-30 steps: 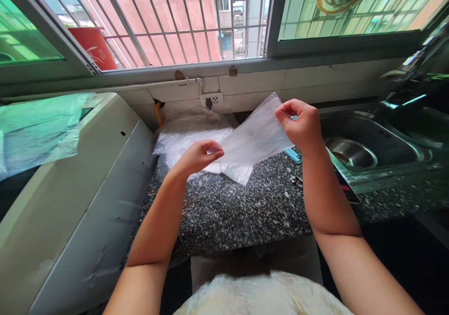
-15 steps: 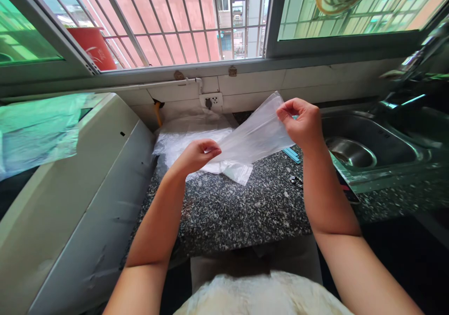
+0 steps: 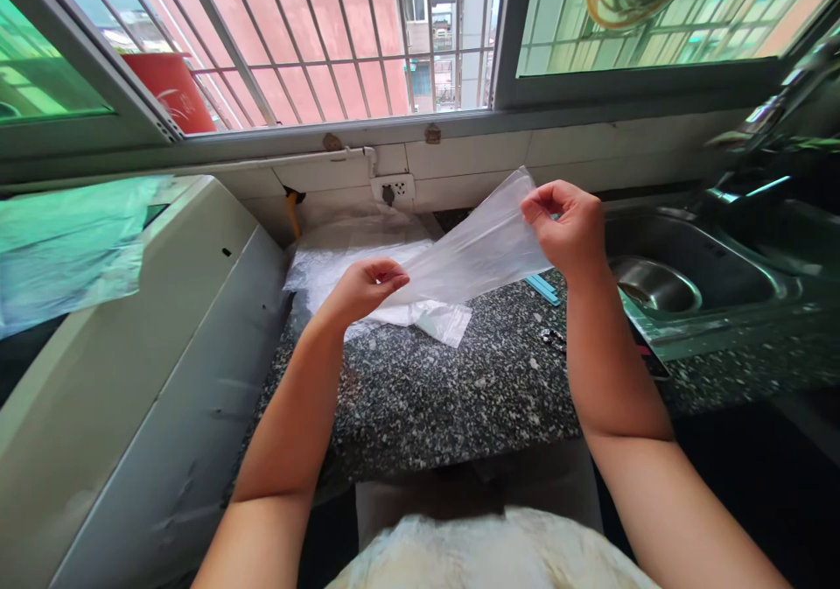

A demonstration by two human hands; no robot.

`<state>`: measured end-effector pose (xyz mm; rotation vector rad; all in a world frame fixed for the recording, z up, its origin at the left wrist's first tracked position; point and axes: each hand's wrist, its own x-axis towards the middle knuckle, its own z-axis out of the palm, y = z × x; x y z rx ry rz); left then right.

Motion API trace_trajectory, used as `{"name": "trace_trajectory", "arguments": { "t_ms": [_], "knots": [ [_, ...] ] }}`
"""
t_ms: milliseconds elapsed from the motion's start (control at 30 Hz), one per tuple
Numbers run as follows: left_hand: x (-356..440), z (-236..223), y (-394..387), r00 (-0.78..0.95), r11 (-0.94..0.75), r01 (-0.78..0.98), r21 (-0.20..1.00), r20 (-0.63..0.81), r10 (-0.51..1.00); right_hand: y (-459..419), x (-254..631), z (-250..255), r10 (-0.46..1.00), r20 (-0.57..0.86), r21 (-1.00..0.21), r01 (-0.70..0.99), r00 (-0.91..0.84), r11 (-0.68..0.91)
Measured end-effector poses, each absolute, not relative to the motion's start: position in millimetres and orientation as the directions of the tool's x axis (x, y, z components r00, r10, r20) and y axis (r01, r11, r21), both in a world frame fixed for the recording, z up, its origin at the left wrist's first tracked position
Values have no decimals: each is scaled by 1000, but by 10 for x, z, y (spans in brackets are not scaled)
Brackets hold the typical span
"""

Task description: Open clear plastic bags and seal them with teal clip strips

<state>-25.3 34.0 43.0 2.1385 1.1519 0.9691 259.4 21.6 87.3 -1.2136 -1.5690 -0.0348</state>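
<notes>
Pinching the plastic bag (image 3: 473, 246) with left hand (image 3: 367, 290) and right hand (image 3: 568, 225), stretched near centre of the frame, above the table (image 3: 439, 401). Could tear or slip loose, if pulled too strongly.

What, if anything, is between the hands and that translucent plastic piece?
Nothing visible: the left hand pinches one end of the translucent plastic piece, the right hand the other. The plastic pile on the counter shows behind the left hand, not in between.
</notes>
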Motion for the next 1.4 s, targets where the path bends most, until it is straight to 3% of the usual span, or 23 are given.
{"name": "trace_trajectory", "arguments": {
  "t_ms": [567,1000,1200,1400],
  "knots": [
    [-267,434,356,383,-455,429,780,300,874,211,2610,898,625,767,-541,670,145,508],
    [-304,363,444,369,-457,442,772,308,877,182,2587,922,658,732,-610,598,174,520],
    [-135,224,463,315,-368,310,877,271,910,128,2554,943,652,737,-618,566,177,545],
    [-79,167,450,331,-396,262,880,303,894,131,2557,930,634,756,-592,584,163,555]
  ]
}}
